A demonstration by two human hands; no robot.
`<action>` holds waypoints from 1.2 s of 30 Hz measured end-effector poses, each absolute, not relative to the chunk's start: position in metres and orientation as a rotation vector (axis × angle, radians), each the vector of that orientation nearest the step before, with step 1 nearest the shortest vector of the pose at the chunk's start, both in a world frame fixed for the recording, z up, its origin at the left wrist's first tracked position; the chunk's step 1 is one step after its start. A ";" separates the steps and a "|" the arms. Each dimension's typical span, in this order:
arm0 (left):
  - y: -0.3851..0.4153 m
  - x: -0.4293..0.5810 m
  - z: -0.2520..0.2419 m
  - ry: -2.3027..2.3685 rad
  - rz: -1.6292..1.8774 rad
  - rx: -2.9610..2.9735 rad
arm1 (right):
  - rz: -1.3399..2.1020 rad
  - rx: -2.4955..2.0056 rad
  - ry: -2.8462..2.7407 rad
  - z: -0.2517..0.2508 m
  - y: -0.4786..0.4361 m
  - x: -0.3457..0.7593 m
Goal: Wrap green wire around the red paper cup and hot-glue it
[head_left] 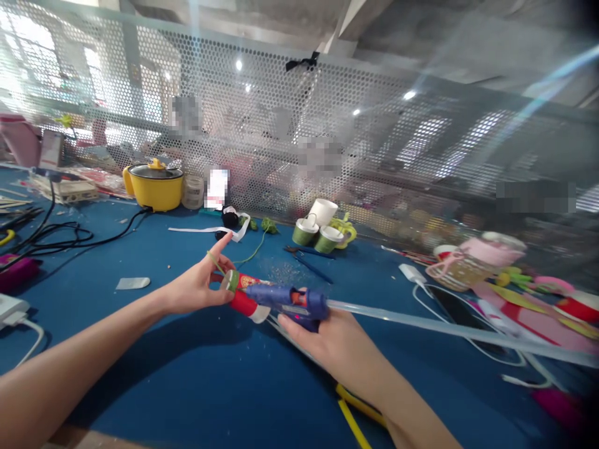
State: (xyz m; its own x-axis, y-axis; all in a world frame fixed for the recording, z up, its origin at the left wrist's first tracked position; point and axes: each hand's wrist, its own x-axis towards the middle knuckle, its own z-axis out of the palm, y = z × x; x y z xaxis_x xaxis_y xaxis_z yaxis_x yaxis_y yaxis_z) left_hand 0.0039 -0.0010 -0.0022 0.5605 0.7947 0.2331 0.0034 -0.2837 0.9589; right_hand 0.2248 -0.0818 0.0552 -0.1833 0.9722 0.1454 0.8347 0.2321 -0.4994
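A red paper cup [244, 304] lies tilted on its side above the table, its left end wrapped in green yarn. My left hand [199, 284] grips that end with thumb and fingers while the index finger points up. The green yarn [256, 249] loops over my left hand and trails back to a small ball on the table. In my right hand [339, 340] is a blue hot glue gun [276, 296], its front against or just over the cup; I cannot tell if they touch. A long clear glue stick [397, 318] sticks out of its back.
Pliers [309, 262], green-wrapped paper cups [306, 232] and white ribbon [196, 230] lie behind my hands. A yellow electric pot [156, 187] and black cables stand left. Phone [461, 308], white cables and craft pieces crowd the right. Perforated metal screen [262, 125] closes the back.
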 end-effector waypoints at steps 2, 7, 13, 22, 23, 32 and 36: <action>-0.002 0.005 -0.001 0.694 0.889 1.704 | 0.351 -1.594 -2.119 0.056 -0.083 0.223; -0.001 0.005 -0.001 0.746 0.893 1.747 | 0.308 -1.557 -2.130 0.056 -0.083 0.221; 0.002 0.005 -0.004 0.719 0.906 1.772 | 0.268 -1.630 -2.144 0.061 -0.086 0.218; 0.000 0.003 -0.004 0.709 0.887 1.879 | 0.237 -1.578 -2.125 0.062 -0.082 0.220; 0.000 0.003 -0.003 0.700 0.885 1.886 | 0.234 -1.578 -2.131 0.062 -0.081 0.221; 0.001 0.001 -0.005 0.638 0.879 1.911 | 0.290 -1.612 -2.115 0.065 -0.082 0.220; 0.003 0.002 -0.008 0.651 0.891 1.888 | 0.299 -1.599 -2.114 0.066 -0.085 0.219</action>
